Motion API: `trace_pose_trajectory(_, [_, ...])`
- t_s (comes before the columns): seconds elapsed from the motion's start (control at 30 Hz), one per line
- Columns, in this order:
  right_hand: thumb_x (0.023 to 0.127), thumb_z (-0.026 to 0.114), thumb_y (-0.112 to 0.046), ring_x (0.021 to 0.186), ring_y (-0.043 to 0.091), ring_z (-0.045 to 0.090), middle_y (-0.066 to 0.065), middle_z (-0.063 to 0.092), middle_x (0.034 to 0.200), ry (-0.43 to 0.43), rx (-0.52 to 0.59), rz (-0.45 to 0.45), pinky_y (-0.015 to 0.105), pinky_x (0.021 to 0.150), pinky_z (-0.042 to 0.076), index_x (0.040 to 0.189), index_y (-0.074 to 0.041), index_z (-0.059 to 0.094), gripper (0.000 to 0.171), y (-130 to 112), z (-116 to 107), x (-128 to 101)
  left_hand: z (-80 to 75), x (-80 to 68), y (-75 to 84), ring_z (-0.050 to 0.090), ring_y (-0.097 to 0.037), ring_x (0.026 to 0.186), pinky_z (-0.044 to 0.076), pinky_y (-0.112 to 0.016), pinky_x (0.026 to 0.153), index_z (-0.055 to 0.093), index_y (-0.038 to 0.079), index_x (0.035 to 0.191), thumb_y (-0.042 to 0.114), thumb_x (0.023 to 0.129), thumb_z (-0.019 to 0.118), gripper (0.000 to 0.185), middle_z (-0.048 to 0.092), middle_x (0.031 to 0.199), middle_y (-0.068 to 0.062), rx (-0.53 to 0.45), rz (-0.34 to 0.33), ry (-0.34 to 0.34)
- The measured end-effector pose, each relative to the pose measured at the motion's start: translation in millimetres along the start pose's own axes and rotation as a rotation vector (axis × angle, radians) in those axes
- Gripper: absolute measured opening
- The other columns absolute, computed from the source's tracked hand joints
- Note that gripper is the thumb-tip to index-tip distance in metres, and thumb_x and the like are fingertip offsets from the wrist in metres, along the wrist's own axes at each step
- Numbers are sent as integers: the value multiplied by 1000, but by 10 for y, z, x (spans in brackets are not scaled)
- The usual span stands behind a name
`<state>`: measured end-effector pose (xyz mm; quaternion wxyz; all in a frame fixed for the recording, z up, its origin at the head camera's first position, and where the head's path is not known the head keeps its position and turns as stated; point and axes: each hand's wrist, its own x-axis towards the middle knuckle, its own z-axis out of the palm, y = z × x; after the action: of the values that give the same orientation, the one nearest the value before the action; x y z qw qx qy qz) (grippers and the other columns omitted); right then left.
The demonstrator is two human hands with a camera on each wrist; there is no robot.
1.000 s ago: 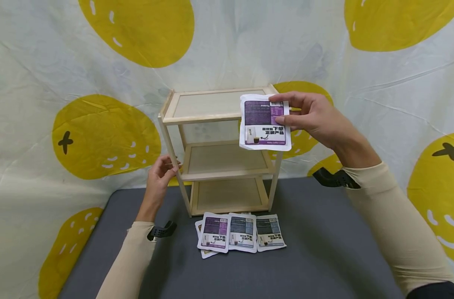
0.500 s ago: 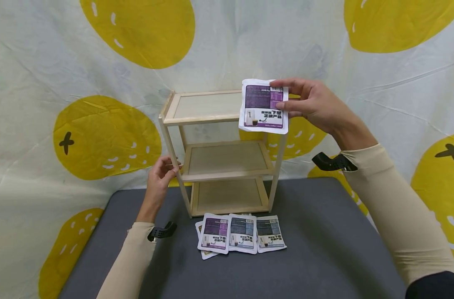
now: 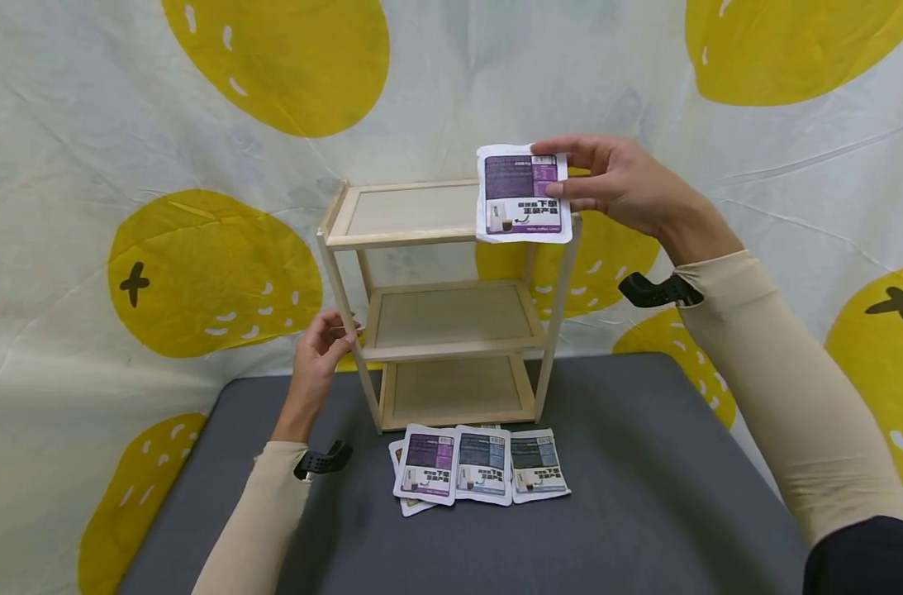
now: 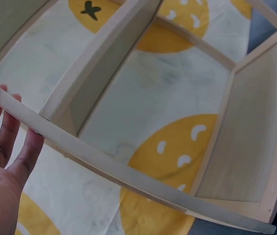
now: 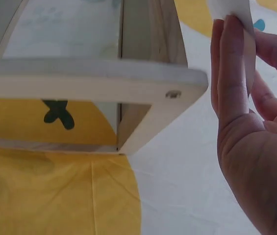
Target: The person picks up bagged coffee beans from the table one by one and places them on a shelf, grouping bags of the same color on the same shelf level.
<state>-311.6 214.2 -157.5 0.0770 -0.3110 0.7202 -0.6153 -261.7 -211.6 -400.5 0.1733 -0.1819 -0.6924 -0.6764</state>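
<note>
A pale wooden three-tier shelf (image 3: 414,240) stands on a grey mat (image 3: 644,496). My right hand (image 3: 551,173) pinches a white sachet with a purple label (image 3: 518,198) by its right edge and holds it upright, just above the shelf's top right corner. In the right wrist view the sachet's white edge (image 5: 231,10) shows between the fingers (image 5: 229,63), beside the top tier's corner (image 5: 104,81). My left hand (image 3: 339,335) grips the shelf's front left post at the middle tier. Its fingers (image 4: 11,142) lie against the post (image 4: 104,166).
Three sachets lie side by side on the mat before the shelf: purple (image 3: 425,463), blue-grey (image 3: 482,464) and dark (image 3: 536,463). Another (image 3: 406,504) peeks out under the purple one. A white cloth with yellow blobs (image 3: 213,273) hangs behind. All three tiers are bare.
My right hand has lifted the purple sachet from in front of the top tier to just above its right corner. The left hand has stayed on the post.
</note>
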Motion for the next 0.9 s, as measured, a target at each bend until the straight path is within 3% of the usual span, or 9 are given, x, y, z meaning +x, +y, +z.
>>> trace_pose_trajectory(0.13, [95, 67, -2, 103, 27, 70, 17, 54, 135, 3, -31, 50, 32, 89, 57, 145, -5, 52, 53, -1, -54, 102, -5, -4, 1, 65, -21, 105, 56, -27, 87, 56, 2, 130, 5, 101, 60, 30, 56, 119, -29, 6, 9, -6])
trace_pose_trajectory(0.27, [95, 68, -3, 106, 26, 69, 16, 54, 134, 15, -23, 86, 31, 89, 57, 146, -5, 51, 54, 6, -113, 185, 5, -4, 12, 64, -21, 105, 56, -27, 87, 53, -5, 131, 5, 100, 60, 33, 56, 119, -31, -1, 10, -2])
trace_pose_trajectory(0.5, [92, 73, -6, 111, 27, 66, 15, 54, 136, 56, -25, 147, 30, 91, 57, 146, -8, 52, 59, 28, -162, 294, 10, -6, 1, 61, -36, 109, 55, -27, 87, 56, 1, 129, 4, 100, 60, 30, 59, 116, -25, 2, 11, -3])
trace_pose_trajectory(0.77, [89, 77, -12, 121, 28, 59, 11, 52, 138, 94, -49, 224, 29, 94, 56, 149, -11, 49, 66, 55, -163, 411, 24, 9, -3, 59, -40, 109, 55, -26, 87, 51, -7, 132, 5, 100, 61, 35, 55, 118, -31, 0, 3, 2])
trace_pose_trajectory(0.9, [90, 76, -13, 122, 28, 58, 12, 52, 140, 100, -61, 247, 28, 93, 56, 151, -9, 46, 67, 83, -168, 453, 37, 6, -1, 57, -44, 110, 55, -26, 87, 52, -7, 132, 5, 100, 61, 35, 59, 115, -24, 4, 7, 0])
